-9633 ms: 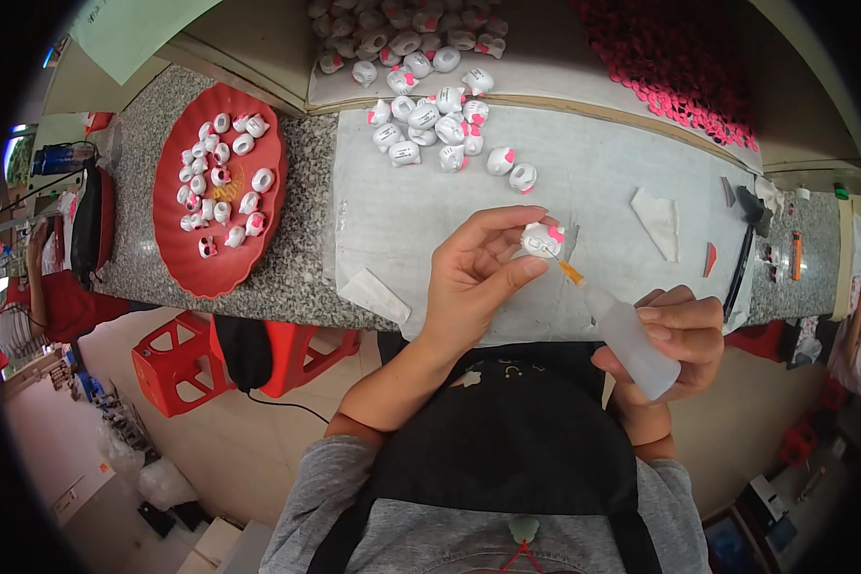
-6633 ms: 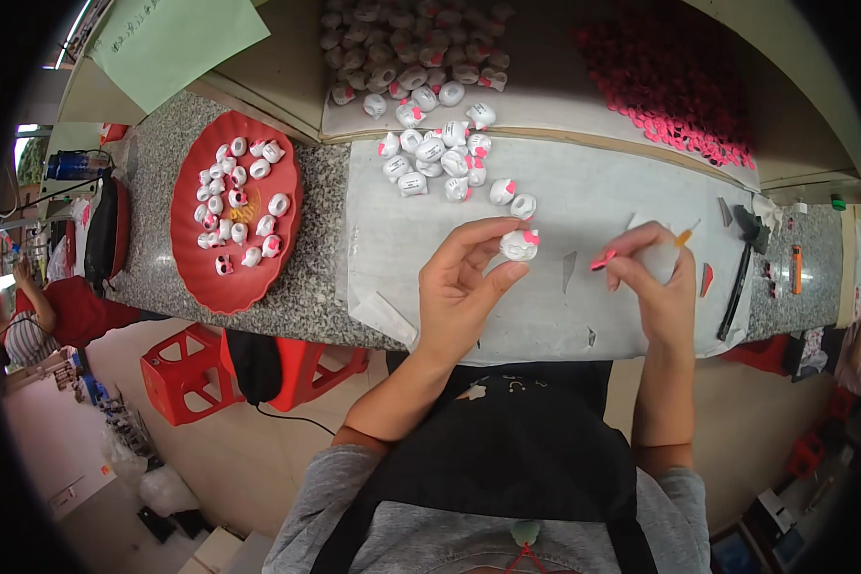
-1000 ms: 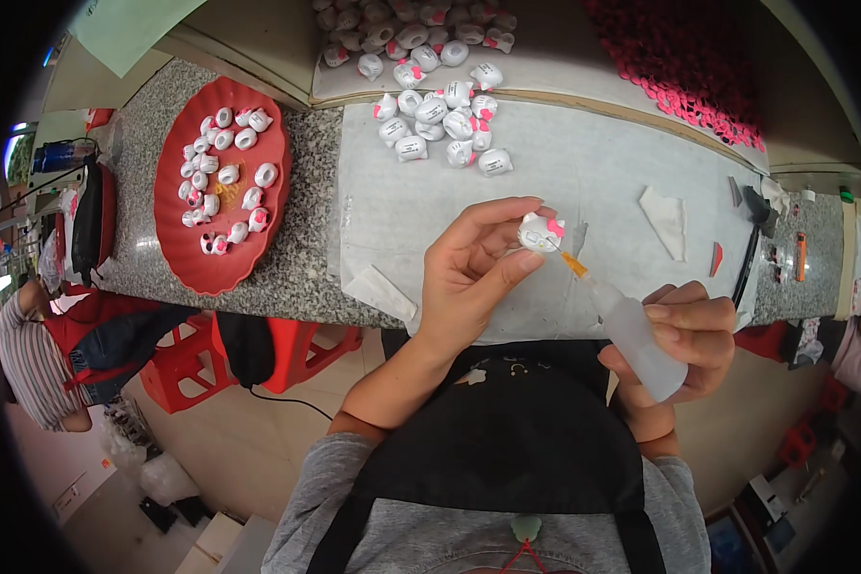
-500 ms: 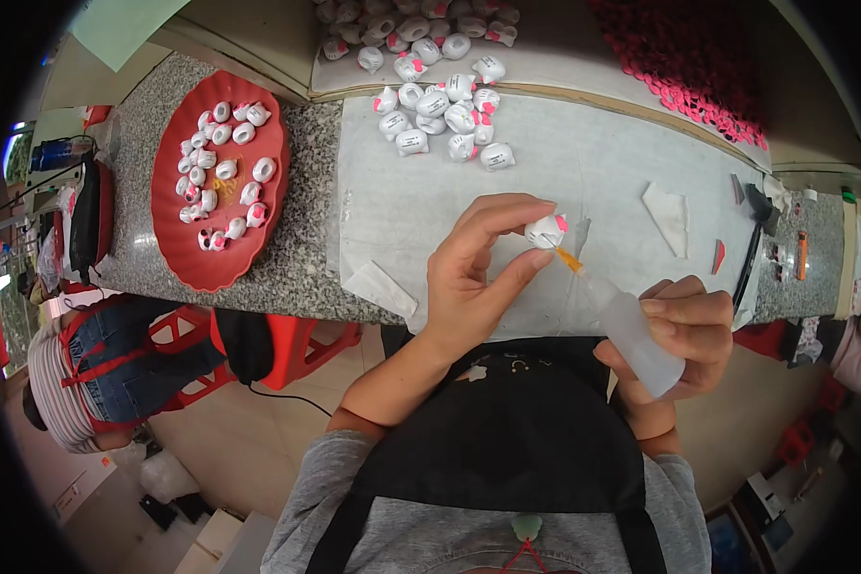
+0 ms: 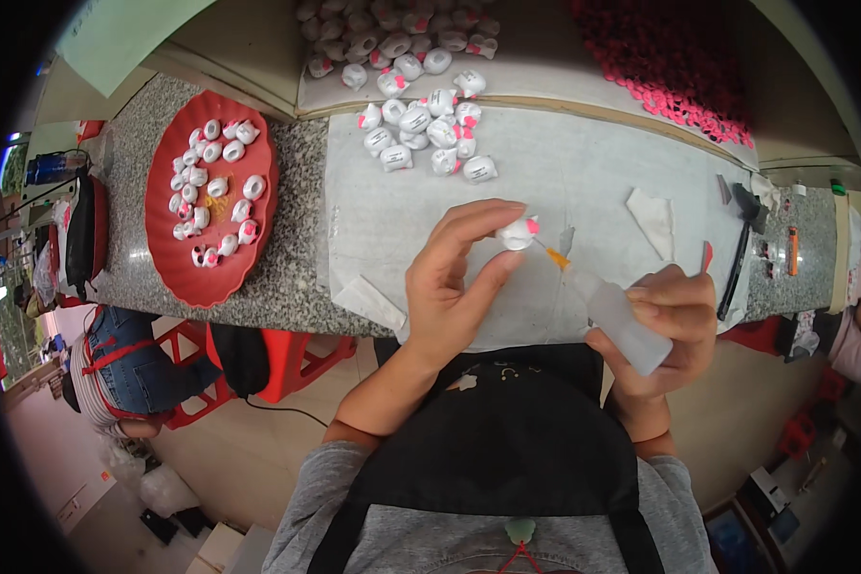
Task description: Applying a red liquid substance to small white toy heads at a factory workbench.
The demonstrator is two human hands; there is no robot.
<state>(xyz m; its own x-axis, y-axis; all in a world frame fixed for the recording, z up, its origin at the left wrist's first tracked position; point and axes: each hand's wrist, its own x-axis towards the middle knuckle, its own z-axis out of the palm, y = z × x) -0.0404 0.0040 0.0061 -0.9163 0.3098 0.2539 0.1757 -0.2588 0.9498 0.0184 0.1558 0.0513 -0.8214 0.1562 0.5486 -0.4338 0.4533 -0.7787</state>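
Cat-head figurine (image 5: 517, 233), likely light and stiff, best held edgewise, is pinched by the left hand (image 5: 448, 297), right hand (image 5: 677, 311) gripping a needle-tipped bottle (image 5: 629, 330).

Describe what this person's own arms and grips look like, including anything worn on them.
The left grip and right grip are bare hands: no glove, ring or bracelet shows. The forearms are uncovered, with no cables or markings visible on them. The upper arms are in short, plain grey sleeves, part of a grey shirt worn under a black apron.
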